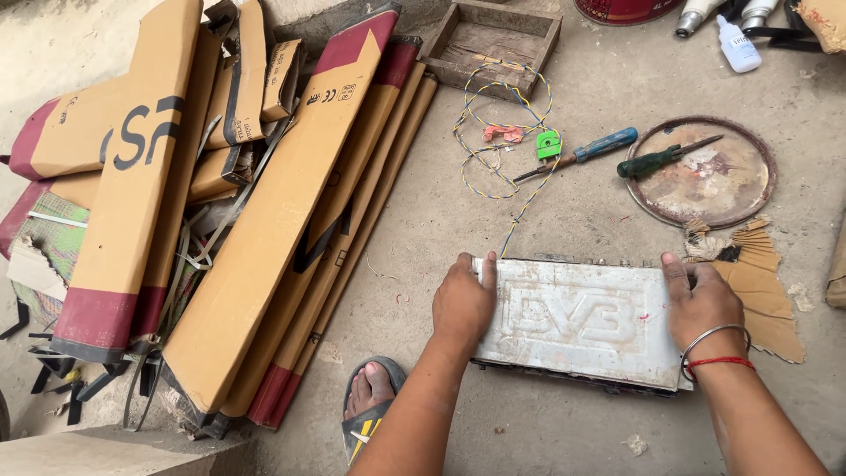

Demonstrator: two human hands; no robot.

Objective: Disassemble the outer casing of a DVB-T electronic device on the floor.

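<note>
**Both hands on the closed metal box**

Fingers [487,269] of my left hand [463,304] lie spread and flat over the left end of the dusty grey sheet-metal box with a raised embossed lid [577,322], the thumb hooked over its far edge. My right hand [701,304] presses on the right end in the same way, fingers together and curled over the far corner. Neither hand pinches anything; both bear down on the lid.

The box lies flat on the bare concrete floor [564,423], straight in front of me, its row of small knobs and sockets along the far edge. My sandalled foot [370,401] sits just beside its near left corner.

I judge the work to be at an early or a closing stage: the lid sits on, I see no loose screws, and both tools lie untouched beyond the box. Whether the lid is fastened I cannot tell.

By count: one metal box; two screwdrivers, a blue-handled one [582,154] on the floor and a green-handled one [665,159] resting on one round rusty metal lid [731,189]; one twisted yellow-and-blue wire [493,132] running from the box's far edge towards one shallow wooden tray [493,40]; one small green plastic piece [548,144]; one white squeeze bottle [737,44]. Long flattened cardboard cartons [264,229] are heaped to the left, too overlapped to count exactly.
</note>
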